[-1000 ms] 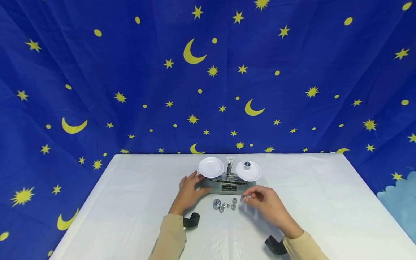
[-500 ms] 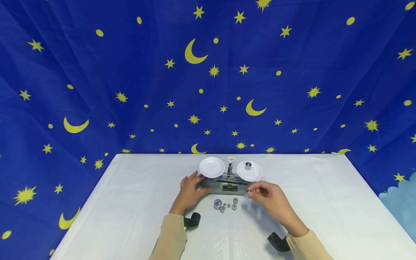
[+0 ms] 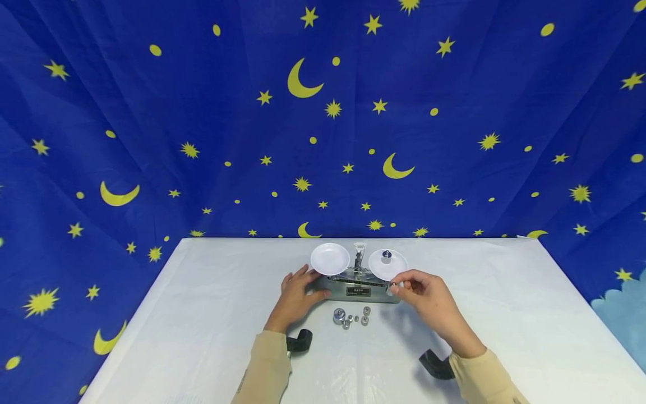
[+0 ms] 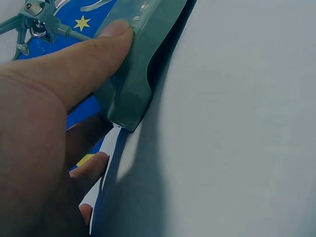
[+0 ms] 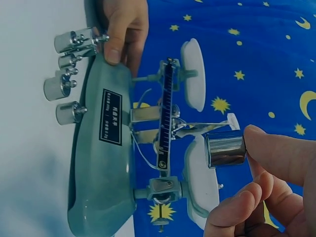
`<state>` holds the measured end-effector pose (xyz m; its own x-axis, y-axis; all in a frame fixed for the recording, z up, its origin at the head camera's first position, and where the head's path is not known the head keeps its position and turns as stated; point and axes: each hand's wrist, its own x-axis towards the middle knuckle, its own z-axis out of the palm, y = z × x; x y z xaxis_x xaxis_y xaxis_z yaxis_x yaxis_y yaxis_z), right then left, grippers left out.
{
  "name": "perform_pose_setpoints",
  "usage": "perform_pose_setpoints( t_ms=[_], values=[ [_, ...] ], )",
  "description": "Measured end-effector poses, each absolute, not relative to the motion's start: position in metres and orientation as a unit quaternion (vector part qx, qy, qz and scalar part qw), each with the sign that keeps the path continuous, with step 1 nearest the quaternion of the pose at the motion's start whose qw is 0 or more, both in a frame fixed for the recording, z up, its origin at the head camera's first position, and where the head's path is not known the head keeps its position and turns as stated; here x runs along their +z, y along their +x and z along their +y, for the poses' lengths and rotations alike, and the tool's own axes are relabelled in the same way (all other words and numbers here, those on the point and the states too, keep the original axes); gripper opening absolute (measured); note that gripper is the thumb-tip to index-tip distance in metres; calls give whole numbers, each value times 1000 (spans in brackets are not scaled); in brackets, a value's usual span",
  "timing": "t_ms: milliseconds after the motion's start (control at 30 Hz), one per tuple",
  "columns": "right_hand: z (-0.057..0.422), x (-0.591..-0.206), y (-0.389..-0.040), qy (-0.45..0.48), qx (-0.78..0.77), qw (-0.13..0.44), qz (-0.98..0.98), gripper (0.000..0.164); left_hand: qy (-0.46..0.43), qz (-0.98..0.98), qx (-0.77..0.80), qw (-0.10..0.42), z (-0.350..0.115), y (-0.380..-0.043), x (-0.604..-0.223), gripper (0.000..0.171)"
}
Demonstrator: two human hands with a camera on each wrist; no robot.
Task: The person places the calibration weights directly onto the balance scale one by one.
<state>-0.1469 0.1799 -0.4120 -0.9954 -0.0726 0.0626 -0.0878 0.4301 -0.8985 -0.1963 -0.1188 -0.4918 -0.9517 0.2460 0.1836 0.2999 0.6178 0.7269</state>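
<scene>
fingers of right hand pinch metal weight; left hand, thumb and fingers apart, grips balance base.

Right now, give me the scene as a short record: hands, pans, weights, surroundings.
Left hand: holds the left end of the balance base, thumb on its front
Right hand: pinches a raised metal weight near the right pan, not in it
Left pan: nothing visible on it
Right pan: one standing weight
Loose weights: six in head view, largest weight leftmost, in front of the base
Surface: white-covered table
Backdrop: blue cloth, yellow stars and moons
</scene>
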Motion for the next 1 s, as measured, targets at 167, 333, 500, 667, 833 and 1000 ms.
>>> perform_pose_setpoints(
  t_ms=[167, 333, 500, 667, 833, 1000],
  values=[
    [182, -411, -150, 46, 530, 21, -846, 14, -152, -899, -410, 33, -119, -196, -492, 57],
    [182, -408, -152, 42, 534, 26, -844, 15, -154, -898, -410, 33, -119, -197, -492, 57],
    [183, -405, -154, 33, 536, 23, -843, 17, -156, -897, -412, 33, -119, -196, -492, 56],
    [183, -402, -157, 30, 538, 30, -842, 18, -155, -897, -412, 32, -119, -197, -492, 56],
    [183, -402, -160, 28, 538, 37, -842, 18, -157, -897, -412, 35, -120, -197, -492, 56],
    [183, -402, -164, 27, 531, 44, -846, 18, -158, -897, -411, 33, -120, -197, -493, 56]
  ],
)
